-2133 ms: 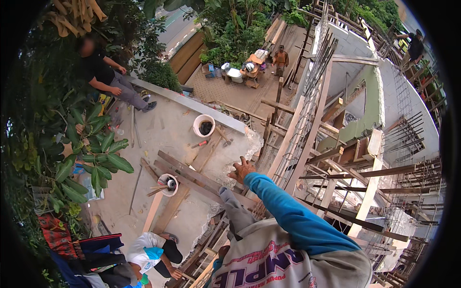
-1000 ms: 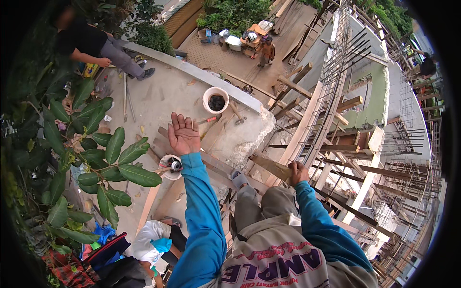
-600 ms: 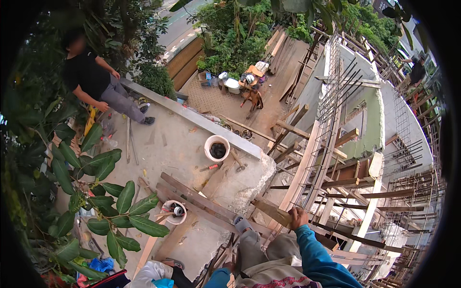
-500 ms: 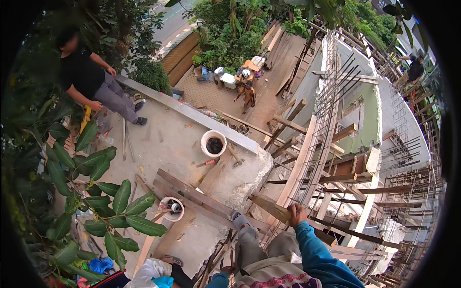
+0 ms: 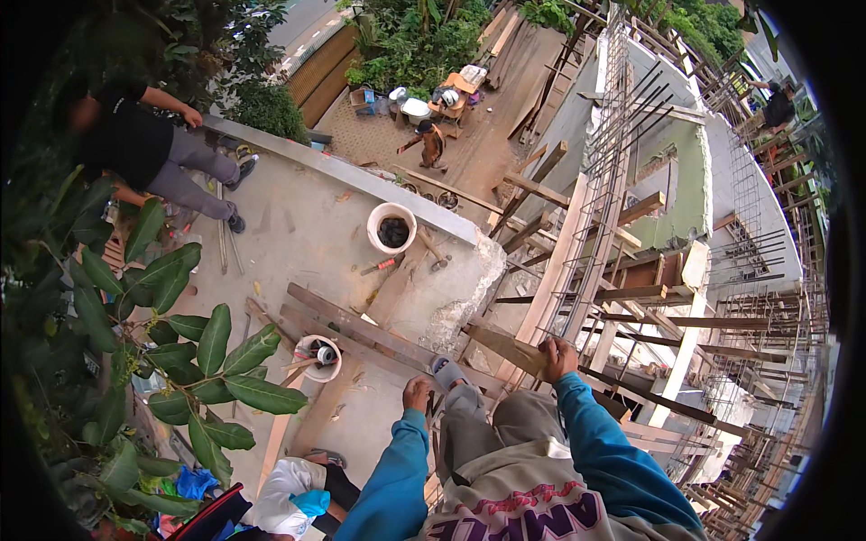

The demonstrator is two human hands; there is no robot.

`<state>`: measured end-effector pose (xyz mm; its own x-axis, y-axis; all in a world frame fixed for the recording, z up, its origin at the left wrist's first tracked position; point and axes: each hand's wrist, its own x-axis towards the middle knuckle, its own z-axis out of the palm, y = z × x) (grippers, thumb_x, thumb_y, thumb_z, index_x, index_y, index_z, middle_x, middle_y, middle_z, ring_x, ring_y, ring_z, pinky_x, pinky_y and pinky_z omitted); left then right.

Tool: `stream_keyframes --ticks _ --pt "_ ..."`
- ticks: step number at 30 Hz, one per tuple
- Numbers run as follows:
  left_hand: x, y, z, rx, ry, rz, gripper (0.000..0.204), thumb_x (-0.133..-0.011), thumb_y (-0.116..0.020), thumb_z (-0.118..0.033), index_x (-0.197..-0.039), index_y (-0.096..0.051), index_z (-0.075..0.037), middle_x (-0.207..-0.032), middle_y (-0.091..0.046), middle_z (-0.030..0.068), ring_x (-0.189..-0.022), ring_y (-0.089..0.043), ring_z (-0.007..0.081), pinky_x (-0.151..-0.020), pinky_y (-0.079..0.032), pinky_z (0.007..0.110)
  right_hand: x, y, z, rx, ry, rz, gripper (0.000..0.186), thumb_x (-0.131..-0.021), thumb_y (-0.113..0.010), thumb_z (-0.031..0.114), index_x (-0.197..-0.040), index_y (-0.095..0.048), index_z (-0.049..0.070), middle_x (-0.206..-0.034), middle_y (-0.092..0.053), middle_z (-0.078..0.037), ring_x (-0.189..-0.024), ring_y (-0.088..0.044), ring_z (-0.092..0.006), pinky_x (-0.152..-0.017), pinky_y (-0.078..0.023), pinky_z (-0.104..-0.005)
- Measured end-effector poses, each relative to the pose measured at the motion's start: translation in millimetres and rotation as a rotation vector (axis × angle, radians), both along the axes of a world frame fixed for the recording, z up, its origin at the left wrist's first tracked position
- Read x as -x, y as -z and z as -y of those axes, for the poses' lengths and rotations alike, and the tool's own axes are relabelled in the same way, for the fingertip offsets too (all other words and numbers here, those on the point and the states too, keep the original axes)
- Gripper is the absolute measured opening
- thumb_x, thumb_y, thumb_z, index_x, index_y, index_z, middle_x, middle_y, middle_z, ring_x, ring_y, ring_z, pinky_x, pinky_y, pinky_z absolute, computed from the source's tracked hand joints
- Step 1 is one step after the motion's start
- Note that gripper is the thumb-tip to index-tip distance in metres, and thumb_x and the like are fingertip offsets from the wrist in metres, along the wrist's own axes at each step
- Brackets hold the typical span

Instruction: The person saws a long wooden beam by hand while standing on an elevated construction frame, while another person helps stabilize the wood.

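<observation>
Plank (image 5: 505,349), right hand (image 5: 558,359), fingers curled over its end

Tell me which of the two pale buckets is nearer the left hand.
The bucket with sticks poking over its rim. The other bucket, beside the hammer, holds dark material and stands farther from the left hand.

Two pale buckets (image 5: 373,231) stand on one concrete slab (image 5: 289,230), along with one hammer (image 5: 440,262), one red-handled tool (image 5: 382,265) and two thin poles (image 5: 223,248). Two long dark planks (image 5: 349,316) lie side by side; one short broad board (image 5: 507,349) slants apart. Four other people (image 5: 131,135) are visible.
</observation>
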<state>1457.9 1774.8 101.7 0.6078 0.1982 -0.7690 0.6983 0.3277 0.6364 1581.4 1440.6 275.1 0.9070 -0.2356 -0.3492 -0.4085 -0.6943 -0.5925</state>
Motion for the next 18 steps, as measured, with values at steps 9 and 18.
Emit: stream_keyframes --ticks 9,18 --pt "140 22 14 -0.199 0.357 -0.113 0.031 -0.085 -0.061 -0.028 -0.107 -0.065 -0.006 -0.087 -0.064 0.0039 -0.079 -0.058 0.0113 -0.066 -0.046 0.026 4 13 4 -0.017 -0.008 0.09 0.051 -0.094 -0.042 0.045 -0.083 -0.068 0.003 -0.078 -0.069 -0.014 -0.076 -0.066 -0.0297 -0.072 -0.049 -0.0379" --pt "257 -15 -99 -0.15 -0.403 -0.509 0.011 -0.083 -0.061 -0.02 -0.084 -0.067 -0.011 -0.067 -0.06 0.0034 -0.048 -0.052 0.0145 -0.045 -0.042 0.031 2 8 2 -0.02 -0.032 0.052 0.051 -0.094 -0.034 0.044 -0.084 -0.069 0.008 -0.083 -0.068 -0.015 -0.083 -0.064 -0.0354 -0.078 -0.048 -0.0428"
